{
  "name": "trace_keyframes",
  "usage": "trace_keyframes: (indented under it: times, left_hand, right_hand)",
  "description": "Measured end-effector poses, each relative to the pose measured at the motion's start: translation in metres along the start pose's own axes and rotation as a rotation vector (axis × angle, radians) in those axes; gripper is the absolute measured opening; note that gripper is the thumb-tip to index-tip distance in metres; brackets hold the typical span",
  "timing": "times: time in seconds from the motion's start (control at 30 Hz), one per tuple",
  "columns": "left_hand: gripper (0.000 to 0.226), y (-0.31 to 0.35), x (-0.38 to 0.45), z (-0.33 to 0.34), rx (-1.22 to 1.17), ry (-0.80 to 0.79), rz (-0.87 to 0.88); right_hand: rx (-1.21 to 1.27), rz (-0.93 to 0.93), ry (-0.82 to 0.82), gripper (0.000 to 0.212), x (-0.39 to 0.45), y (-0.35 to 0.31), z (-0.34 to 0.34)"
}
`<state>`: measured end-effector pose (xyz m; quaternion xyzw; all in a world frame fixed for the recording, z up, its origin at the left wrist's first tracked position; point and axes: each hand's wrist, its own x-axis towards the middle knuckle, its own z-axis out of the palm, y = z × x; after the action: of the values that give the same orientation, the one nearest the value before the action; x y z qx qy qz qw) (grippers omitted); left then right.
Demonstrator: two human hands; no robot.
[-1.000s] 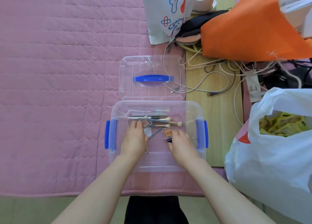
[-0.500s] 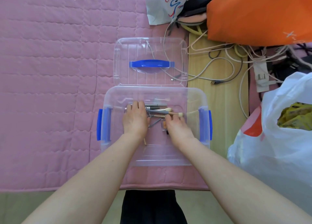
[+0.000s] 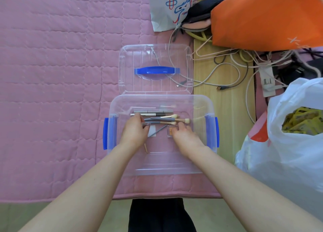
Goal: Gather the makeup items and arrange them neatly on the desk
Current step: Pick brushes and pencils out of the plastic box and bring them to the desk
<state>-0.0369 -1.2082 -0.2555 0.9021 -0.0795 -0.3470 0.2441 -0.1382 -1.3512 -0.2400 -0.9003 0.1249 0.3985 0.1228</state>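
Observation:
A clear plastic box (image 3: 160, 167) with blue side latches sits open on the pink quilt. Inside lie several makeup brushes (image 3: 172, 120) with grey handles and pale tips, and slim pencils (image 3: 150, 112) along the far side. My left hand (image 3: 134, 134) is in the box and pinches a small clear compact (image 3: 146, 125). My right hand (image 3: 185, 137) is beside it, its fingers on a small clear case with orange powder (image 3: 172, 129). A thin grey brush handle (image 3: 158, 130) lies slanted between the two hands.
The box's clear lid (image 3: 155, 53) with a blue handle lies just beyond it. Right of the box are a wooden strip with tangled cables (image 3: 227, 65), an orange bag (image 3: 267, 17) and a white plastic bag (image 3: 288, 144). A printed white bag (image 3: 169, 6) stands at the back.
Both hands have drawn back a little from the brushes toward me. The left now pinches the small compact and the orange case shows again by the right fingers.

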Motion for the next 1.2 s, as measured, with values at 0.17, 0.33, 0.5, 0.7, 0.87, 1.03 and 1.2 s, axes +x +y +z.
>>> trace_keyframes:
  times: [0.17,0.33,0.5,0.7,0.87,1.03,1.2]
  left_hand:
    - [0.013,0.003,-0.003,-0.007,-0.060,-0.081,-0.003]
    - [0.011,0.002,0.004,-0.003,-0.032,-0.131,-0.032]
    - [0.022,0.011,0.005,0.001,0.183,-0.062,-0.053]
    - [0.024,0.011,0.012,0.005,0.468,0.101,0.155]
    - [0.038,0.006,0.009,0.010,0.593,0.074,0.173]
    - [0.031,0.006,0.011,0.012,0.647,0.049,0.153]
    - [0.025,0.003,0.014,0.016,0.660,0.007,0.152]
  right_hand:
    - [0.042,-0.048,0.113,0.036,0.010,0.000,0.004]
    - [0.037,-0.025,0.221,0.031,0.021,-0.002,0.007]
    - [-0.019,-0.002,0.231,0.037,0.032,-0.003,0.014]
    - [-0.067,0.019,0.212,0.051,0.031,-0.004,0.013]
    - [-0.076,-0.014,0.184,0.047,0.028,-0.005,0.014]
    - [-0.035,0.033,0.227,0.066,0.020,-0.003,0.011]
    - [0.098,0.061,0.455,0.042,0.022,-0.003,0.001]
